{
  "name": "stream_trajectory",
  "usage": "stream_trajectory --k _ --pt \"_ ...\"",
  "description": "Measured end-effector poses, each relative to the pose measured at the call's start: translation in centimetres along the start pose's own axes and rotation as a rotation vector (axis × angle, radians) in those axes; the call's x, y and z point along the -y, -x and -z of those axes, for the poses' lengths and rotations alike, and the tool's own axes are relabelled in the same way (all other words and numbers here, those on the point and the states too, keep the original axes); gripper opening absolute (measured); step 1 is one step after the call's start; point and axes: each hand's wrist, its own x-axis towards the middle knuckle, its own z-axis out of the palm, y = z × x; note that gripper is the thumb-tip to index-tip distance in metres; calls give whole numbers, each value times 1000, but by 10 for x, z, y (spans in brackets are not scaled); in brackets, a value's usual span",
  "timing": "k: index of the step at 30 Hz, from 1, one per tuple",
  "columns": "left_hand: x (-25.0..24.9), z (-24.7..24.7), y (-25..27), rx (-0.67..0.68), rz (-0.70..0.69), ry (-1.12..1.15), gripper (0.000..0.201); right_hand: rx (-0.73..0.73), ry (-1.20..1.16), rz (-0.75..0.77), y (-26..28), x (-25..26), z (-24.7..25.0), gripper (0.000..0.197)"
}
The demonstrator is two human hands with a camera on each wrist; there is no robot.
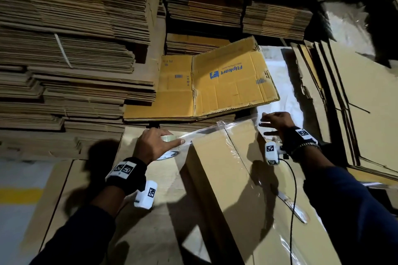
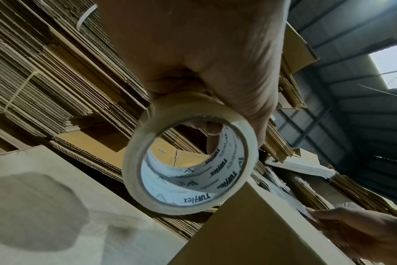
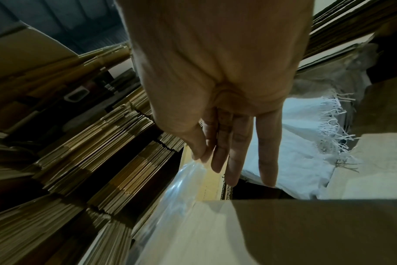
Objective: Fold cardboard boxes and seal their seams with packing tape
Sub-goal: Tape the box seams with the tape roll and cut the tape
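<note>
Now: left hand (image 1: 154, 142) grip curls round the tape roll (image 2: 188, 157) | right hand (image 1: 276, 123) pinches the tape end (image 3: 193, 166), other fingers straight | strip spans the far end of the box (image 1: 226, 178) | step: sealing seam | next: lower, press flat.

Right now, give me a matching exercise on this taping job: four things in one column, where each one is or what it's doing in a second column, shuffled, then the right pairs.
Things
1. tape roll
2. strip of tape
3. printed flat carton
4. box being sealed

Place or state
A. lies on a low stack of flat cardboard beyond the hands
B. stretched between the two hands
C. gripped by the left hand, a finger through its core
D. below both hands, clear tape along its seam

The right hand pinches the strip's free end.

Pairs: 1-C, 2-B, 3-A, 4-D
</note>
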Motion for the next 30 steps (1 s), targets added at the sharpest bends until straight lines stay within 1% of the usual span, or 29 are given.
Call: stream_trajectory --k 2,5,8,12,13,15,16,20,21,22,23,26,27,28,30 --pt "7 -6 -4 2 -10 22 70 10 7 -26 -5 3 -3 33" --pt "14 -16 -5 -23 -4 43 65 27 56 -91 -12 4 -8 27" --pt "15 -26 -1 -33 2 75 67 11 86 -156 -23 -9 -16 23" --pt "17 -46 1 -7 59 169 51 -36 181 -215 -29 -26 -34 20" --pt "17 -52 2 -4 72 193 52 -49 226 -217 -32 -31 -37 21" --pt "18 -63 2 -5 95 234 61 -9 344 -216 -41 -37 -38 24" --pt "19 -67 1 -3 95 252 64 -27 374 -202 -56 -47 -33 24" --pt "23 -72 -1 8 91 286 63 34 232 -293 -47 -41 -24 13" --pt "23 -71 0 9 89 289 62 56 243 -324 -42 -33 -25 10" --pt "23 -72 -1 10 91 291 61 54 284 -328 -42 -26 -25 8" --pt "24 -72 -2 12 89 289 61 36 371 -312 -45 -19 -27 10" --pt "24 -71 -3 19 70 290 60 -4 674 -199 -49 -4 -35 26" --pt "25 -71 -3 20 65 292 59 6 779 -173 -46 0 -37 29" --pt "25 -71 -3 24 65 294 56 22 843 -163 -47 -1 -39 31" --pt "24 -72 -3 24 65 300 50 22 871 -181 -44 -2 -34 33"
